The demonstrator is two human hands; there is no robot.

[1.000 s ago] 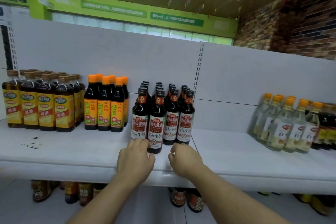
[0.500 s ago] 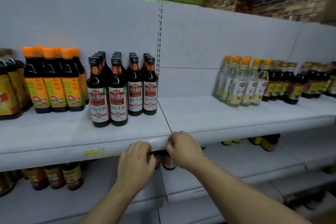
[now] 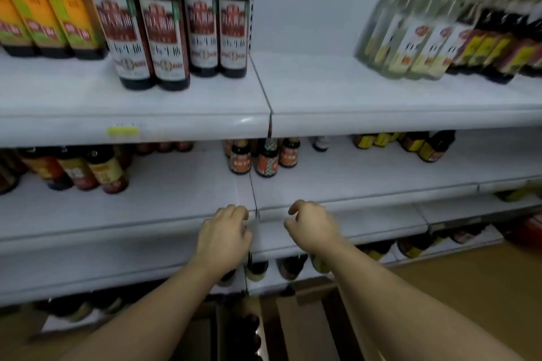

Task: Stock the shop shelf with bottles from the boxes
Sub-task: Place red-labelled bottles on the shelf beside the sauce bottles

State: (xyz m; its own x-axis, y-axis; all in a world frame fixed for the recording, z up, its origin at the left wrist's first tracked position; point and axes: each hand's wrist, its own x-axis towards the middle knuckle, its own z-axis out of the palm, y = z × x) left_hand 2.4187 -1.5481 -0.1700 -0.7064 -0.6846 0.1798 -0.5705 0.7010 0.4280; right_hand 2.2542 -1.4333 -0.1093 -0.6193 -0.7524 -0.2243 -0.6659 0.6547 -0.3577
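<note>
My left hand (image 3: 224, 231) and right hand (image 3: 312, 227) hang loosely curled, empty, at the middle shelf's (image 3: 146, 214) front edge. The bottles (image 3: 249, 327) sit in the box (image 3: 296, 331) below. They are probably glass, heavy and slick, so I'd grip each body under its shoulder.

The top edge crops the dark bottles (image 3: 165, 38); the clear bottles (image 3: 410, 38) are blurred
</note>
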